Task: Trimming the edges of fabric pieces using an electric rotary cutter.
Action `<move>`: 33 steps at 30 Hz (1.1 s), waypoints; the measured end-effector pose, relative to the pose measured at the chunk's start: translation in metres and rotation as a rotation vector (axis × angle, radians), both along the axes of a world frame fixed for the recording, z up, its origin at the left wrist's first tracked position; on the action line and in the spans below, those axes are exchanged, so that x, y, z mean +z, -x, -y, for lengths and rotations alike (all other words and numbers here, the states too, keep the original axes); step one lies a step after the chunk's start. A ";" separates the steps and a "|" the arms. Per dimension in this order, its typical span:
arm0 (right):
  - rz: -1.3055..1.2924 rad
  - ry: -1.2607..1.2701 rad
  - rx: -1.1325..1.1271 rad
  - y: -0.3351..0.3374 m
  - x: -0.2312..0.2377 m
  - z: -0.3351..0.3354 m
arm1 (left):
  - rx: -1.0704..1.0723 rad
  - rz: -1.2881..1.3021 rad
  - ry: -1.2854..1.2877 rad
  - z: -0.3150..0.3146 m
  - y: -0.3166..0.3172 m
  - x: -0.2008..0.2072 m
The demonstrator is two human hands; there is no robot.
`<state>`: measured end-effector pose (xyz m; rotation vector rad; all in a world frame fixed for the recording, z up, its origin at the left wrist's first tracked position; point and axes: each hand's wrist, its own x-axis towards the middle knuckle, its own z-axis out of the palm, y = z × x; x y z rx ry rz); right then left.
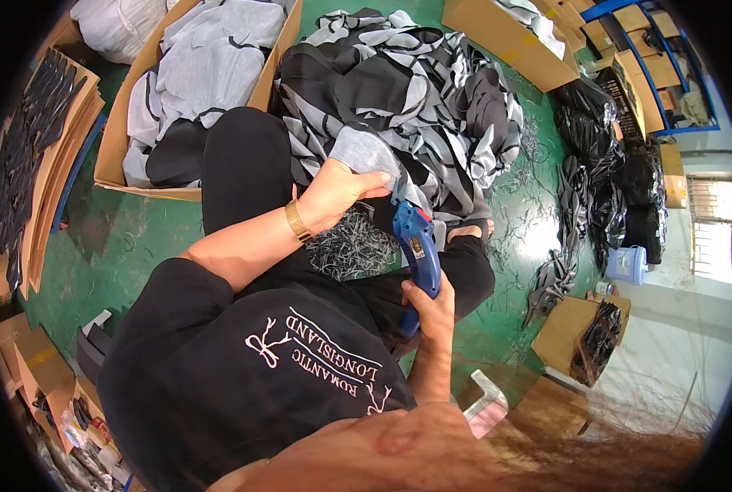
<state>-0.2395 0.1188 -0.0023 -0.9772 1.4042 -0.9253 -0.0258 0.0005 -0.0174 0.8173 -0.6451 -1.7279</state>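
Note:
My left hand [339,192] pinches the edge of a grey fabric piece [364,156] with dark trim, thumb on top. Wrapped round the handle of blue electric scissors [418,250] is my right hand [431,307]. The blade end of the scissors points away from me and meets the fabric's edge beside my left thumb. A large heap of grey and black fabric pieces [399,82] lies just beyond my hands. Below the fabric, between my legs, sits a pile of thin trimmed strips [354,246].
A cardboard box [149,193] of grey fabric stands at the left. Another cardboard box [509,45] is at the far right. Black plastic bags [587,107] and a light-blue bucket [627,264] line the right side. Loose strips are scattered over the green floor [505,303].

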 end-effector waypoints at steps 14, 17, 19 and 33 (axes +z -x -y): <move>0.031 -0.018 0.009 0.002 0.007 0.003 | -0.094 0.121 0.180 -0.001 -0.007 -0.006; 0.060 -0.023 0.022 0.003 0.008 0.005 | -0.188 0.202 0.226 0.000 -0.015 -0.001; 0.087 -0.015 0.032 0.002 0.010 0.008 | -0.249 0.252 0.254 0.003 -0.022 0.002; -0.157 0.229 -0.052 -0.036 0.014 0.060 | -0.364 0.146 0.154 -0.017 -0.002 0.013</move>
